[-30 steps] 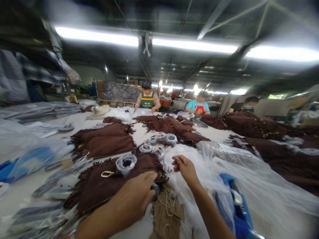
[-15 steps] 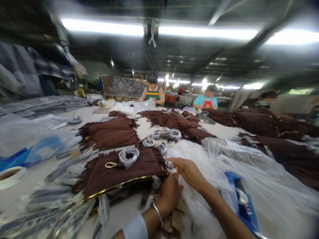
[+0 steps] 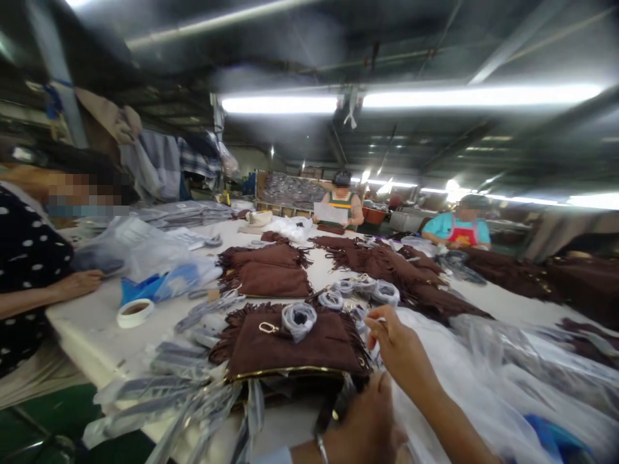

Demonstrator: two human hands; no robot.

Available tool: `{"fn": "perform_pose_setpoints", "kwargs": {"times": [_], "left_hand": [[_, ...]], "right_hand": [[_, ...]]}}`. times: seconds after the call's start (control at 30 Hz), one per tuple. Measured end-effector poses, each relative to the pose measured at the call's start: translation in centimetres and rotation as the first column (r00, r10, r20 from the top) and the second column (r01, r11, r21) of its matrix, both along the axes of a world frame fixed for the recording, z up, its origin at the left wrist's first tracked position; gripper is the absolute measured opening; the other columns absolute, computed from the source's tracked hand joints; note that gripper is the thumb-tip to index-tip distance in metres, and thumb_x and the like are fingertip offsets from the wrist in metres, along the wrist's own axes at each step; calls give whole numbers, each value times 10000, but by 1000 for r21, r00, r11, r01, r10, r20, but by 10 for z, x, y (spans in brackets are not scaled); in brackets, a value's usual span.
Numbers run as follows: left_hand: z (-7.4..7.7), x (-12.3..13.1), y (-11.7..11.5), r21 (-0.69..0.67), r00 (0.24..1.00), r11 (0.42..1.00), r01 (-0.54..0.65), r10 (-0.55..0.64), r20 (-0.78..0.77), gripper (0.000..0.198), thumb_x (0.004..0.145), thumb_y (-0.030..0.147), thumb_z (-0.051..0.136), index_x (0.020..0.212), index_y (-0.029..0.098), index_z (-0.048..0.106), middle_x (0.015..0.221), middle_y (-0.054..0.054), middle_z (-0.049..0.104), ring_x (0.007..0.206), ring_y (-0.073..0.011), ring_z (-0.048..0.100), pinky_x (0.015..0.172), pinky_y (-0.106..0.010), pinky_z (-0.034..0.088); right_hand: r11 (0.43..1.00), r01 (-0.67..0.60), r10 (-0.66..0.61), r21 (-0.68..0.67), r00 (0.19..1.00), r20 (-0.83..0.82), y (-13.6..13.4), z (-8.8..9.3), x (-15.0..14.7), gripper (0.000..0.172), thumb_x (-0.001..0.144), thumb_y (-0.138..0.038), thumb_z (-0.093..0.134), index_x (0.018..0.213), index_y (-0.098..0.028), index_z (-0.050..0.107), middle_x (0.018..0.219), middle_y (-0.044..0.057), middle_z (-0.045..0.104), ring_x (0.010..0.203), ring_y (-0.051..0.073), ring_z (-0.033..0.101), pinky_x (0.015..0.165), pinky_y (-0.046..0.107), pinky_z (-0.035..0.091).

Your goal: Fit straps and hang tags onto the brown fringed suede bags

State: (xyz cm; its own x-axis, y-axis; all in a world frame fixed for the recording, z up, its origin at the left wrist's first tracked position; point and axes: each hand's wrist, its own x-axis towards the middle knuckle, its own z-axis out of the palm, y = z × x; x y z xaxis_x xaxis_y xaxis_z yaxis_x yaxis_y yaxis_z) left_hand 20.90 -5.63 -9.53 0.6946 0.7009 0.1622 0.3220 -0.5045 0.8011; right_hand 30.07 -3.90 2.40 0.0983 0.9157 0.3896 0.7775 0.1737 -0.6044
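Observation:
A brown fringed bag (image 3: 300,345) with a gold zip along its near edge lies in front of me. On top of it rest a coiled strap wrapped in clear plastic (image 3: 298,320) and a gold clip (image 3: 268,328). My left hand (image 3: 367,412), smeared by motion, is low at the bag's near right corner, beside a dark strap end; its fingers are unclear. My right hand (image 3: 399,341) hovers just right of the fringe, thumb and fingertips pinched together. Whatever they hold, if anything, is too small to make out.
Plastic-wrapped straps (image 3: 169,386) lie at the near left, by a tape roll (image 3: 135,312). More brown bags (image 3: 273,277) and coiled straps (image 3: 384,292) lie beyond. White plastic sheeting (image 3: 445,374) covers the right. A person in polka dots (image 3: 29,270) works at left; others are across the table.
The view has swung left, bringing the person in polka dots into sight. My left hand has moved down, away from my right hand. The bag stays in place.

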Motion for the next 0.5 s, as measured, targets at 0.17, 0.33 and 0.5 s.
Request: {"fn": "perform_pose_setpoints", "kwargs": {"times": [0.17,0.33,0.5], "left_hand": [[53,-106,12,220,998,975,12,1,-58,219,933,210,463,946,219,681,948,-34,696,881,-183,631,828,-267,468],[82,-197,72,488,873,821,-297,441,-210,195,862,136,532,1017,167,646,1069,-96,650,1056,-257,560,926,-356,413],[56,-225,110,458,855,858,-231,404,-324,129,857,160,562,908,179,679,931,-71,674,929,-235,596,831,-324,446]], "right_hand": [[998,-31,12,45,924,383,-3,4,-19,187,962,-343,471,827,-259,569,746,-22,657,675,185,603,624,293,349],[981,-142,53,133,852,520,9,-6,-57,149,903,-257,599,756,-244,620,836,12,639,845,227,569,759,333,364],[978,-204,179,49,935,305,19,-30,-94,94,885,-184,613,818,-243,641,809,-17,660,816,190,587,752,297,393]]}}
